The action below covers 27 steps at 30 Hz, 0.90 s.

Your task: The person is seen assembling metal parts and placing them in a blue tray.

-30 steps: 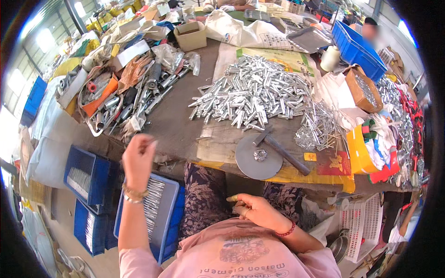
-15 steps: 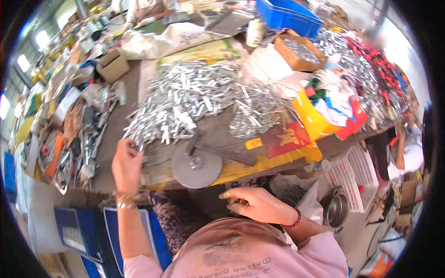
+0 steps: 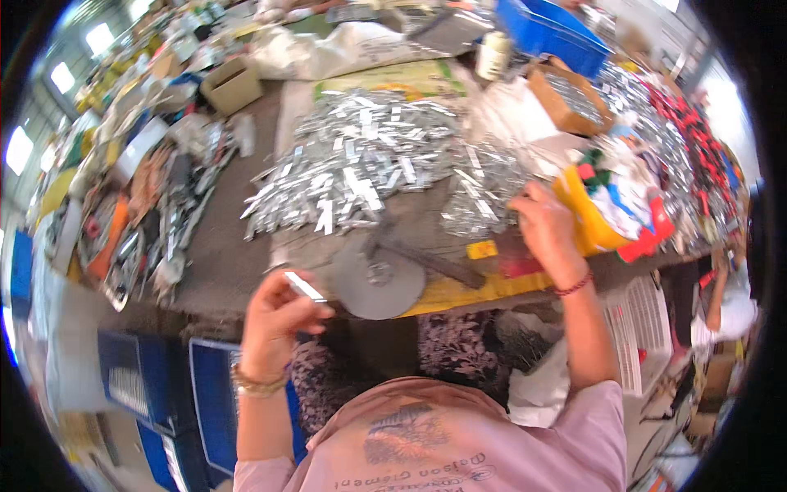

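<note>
My left hand (image 3: 283, 316) is raised by the table's front edge, its fingers pinching a short shiny metal strip (image 3: 304, 287). To its right, a round grey disc (image 3: 373, 295) lies at the edge with a dark hammer (image 3: 434, 264) over its back side. My right hand (image 3: 548, 225) reaches to the right edge of a small pile of thin silvery pieces (image 3: 479, 201); its fingers are drawn together, and what they hold, if anything, is too small to make out. A larger heap of flat metal strips (image 3: 352, 164) spreads behind the disc.
A yellow container of rags (image 3: 586, 221) stands just right of my right hand. Behind are a cardboard box of metal pieces (image 3: 570, 102), a blue bin (image 3: 553, 37) and a white bottle (image 3: 493, 56). Mixed scrap (image 3: 156, 205) covers the left side. Another person (image 3: 725, 295) is at the far right.
My left hand has come back toward me from the heap's left edge, now with a metal strip showing. My right hand has gone from my lap up to the small pile.
</note>
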Tool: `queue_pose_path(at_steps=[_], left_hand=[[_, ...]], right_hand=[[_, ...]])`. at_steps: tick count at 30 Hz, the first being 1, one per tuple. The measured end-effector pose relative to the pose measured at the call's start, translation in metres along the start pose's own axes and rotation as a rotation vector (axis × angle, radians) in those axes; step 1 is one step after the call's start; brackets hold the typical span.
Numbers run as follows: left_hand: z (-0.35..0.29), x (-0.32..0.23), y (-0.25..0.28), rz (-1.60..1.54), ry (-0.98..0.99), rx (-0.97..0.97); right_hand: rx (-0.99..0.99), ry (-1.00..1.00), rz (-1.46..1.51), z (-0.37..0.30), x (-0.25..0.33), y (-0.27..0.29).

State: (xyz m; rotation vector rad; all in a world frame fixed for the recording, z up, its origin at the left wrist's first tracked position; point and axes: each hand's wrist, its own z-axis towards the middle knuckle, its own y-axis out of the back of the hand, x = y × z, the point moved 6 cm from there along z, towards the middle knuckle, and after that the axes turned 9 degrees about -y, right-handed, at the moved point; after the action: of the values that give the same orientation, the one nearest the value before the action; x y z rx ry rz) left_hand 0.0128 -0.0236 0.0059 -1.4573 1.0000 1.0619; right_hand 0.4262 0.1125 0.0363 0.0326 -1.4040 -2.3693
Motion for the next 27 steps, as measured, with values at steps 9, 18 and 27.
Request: queue_pose_path(at_steps=[9,18,27], left_hand=[[-0.004,0.015,-0.033,0.419,-0.370,0.055],[-0.003,-0.012,-0.047,0.896,-0.791,0.110],[0.000,-0.018,-0.044,0.945,-0.657,0.129]], right_hand=[[0.182,0.163,-0.060,0.010,0.026,0.010],[0.118,0.266,0.290,-0.021,0.147,0.027],[0.219,0.293,0.380,-0.036,0.196,0.000]])
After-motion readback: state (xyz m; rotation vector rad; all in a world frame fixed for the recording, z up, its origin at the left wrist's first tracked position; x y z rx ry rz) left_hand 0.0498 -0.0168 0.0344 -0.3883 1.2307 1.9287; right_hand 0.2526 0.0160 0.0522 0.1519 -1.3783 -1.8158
